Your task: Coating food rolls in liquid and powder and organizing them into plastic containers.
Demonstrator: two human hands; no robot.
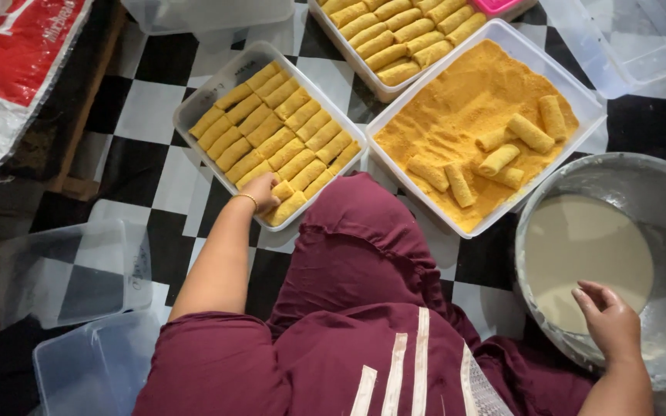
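Observation:
My left hand (260, 192) reaches to the near corner of a clear plastic tray (186, 115) packed with rows of breaded rolls (275, 139). Its fingers curl over a breaded roll at the end of the nearest row. My right hand (610, 320) rests at the near rim of a grey metal bowl (657, 185) of pale batter (580, 246), fingers loosely apart over the liquid, holding nothing. Between the two stands a tray of orange breadcrumbs (456, 108) with several coated rolls (529, 132) lying in it. My maroon sleeves and lap fill the bottom of the view.
A second tray full of breaded rolls (402, 35) stands at the top. Clear plastic lids and boxes lie at the left (71, 270), bottom left (94, 370) and top right (626, 38). A red and white bag (17, 69) lies top left. The floor is black and white checked.

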